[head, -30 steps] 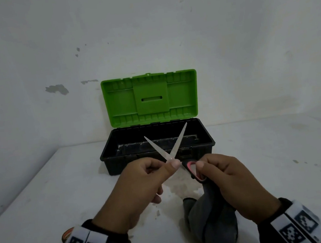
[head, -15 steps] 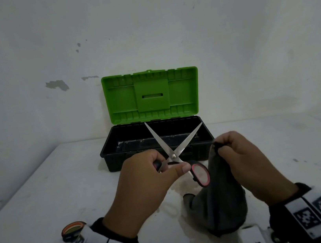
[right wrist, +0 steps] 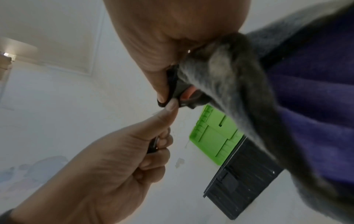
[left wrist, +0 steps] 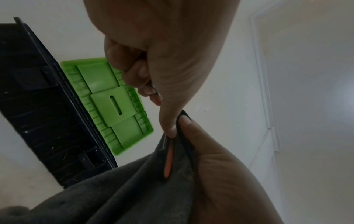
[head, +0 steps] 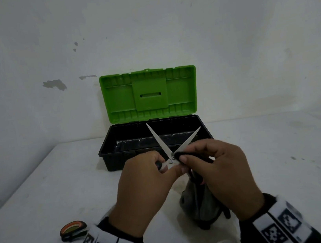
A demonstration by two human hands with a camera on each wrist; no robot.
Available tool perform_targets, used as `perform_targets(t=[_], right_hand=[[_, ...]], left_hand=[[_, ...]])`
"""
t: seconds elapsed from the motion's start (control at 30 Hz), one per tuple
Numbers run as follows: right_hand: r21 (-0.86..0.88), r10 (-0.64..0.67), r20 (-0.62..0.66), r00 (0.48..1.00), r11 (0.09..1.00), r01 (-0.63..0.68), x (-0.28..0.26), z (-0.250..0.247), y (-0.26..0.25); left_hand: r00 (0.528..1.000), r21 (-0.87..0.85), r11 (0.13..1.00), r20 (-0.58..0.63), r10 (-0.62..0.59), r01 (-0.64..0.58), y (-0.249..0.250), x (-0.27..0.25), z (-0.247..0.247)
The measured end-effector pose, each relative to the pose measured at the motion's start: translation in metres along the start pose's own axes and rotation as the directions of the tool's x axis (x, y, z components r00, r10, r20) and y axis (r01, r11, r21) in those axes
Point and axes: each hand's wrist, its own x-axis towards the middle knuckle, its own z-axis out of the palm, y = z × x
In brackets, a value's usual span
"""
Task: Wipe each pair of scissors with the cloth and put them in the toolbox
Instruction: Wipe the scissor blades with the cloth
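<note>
Gripping unmarked scissors (head: 174,143), left hand (head: 144,187); right hand (head: 222,174) pinches cloth (head: 200,204).

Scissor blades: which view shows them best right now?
Head view. Both blades of the scissors show fully, spread in a V in front of the open toolbox. The left wrist view shows only an orange-lined handle against the cloth; the right wrist view only handle parts between the two hands.

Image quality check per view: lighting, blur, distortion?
Head view: dim, flat light, wide-angle bend at the table edges, scissors blades sharp. Left wrist view: left hand close and soft, toolbox skewed. Right wrist view: grey cloth blurred against the lens, right hand soft.
</note>
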Motion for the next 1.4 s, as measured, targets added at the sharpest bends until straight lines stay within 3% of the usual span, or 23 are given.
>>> perform_targets(t=[0.2, 0.43, 0.73, 1.2, 1.4], right_hand=[[-0.037, 0.073, -0.136, 0.988, 0.996, -0.078, -0.001, 0.012, 0.006], [-0.014, 0.157, -0.01, 0.988, 0.988, -0.157, 0.0, 0.012, 0.008], [0.1, 0.199, -0.144, 0.969, 0.977, -0.186, 0.007, 0.014, 0.015], [0.104, 0.181, -0.071, 0.981, 0.979, -0.173, 0.009, 0.005, 0.01], [0.107, 0.202, -0.13, 0.971, 0.976, -0.189, 0.015, 0.002, 0.019]], left_hand=[[1.0, 0.029, 1.0, -0.012, 0.002, -0.002, 0.003, -0.001, 0.002], [0.999, -0.032, 0.999, -0.029, 0.035, -0.036, -0.004, 0.0, 0.001], [0.997, -0.035, 0.997, -0.031, 0.064, -0.065, -0.004, 0.0, 0.002], [0.997, -0.072, 0.995, -0.027, 0.068, -0.07, -0.007, 0.002, 0.0], [0.997, -0.073, 0.994, -0.024, 0.074, -0.075, -0.007, -0.001, 0.001]])
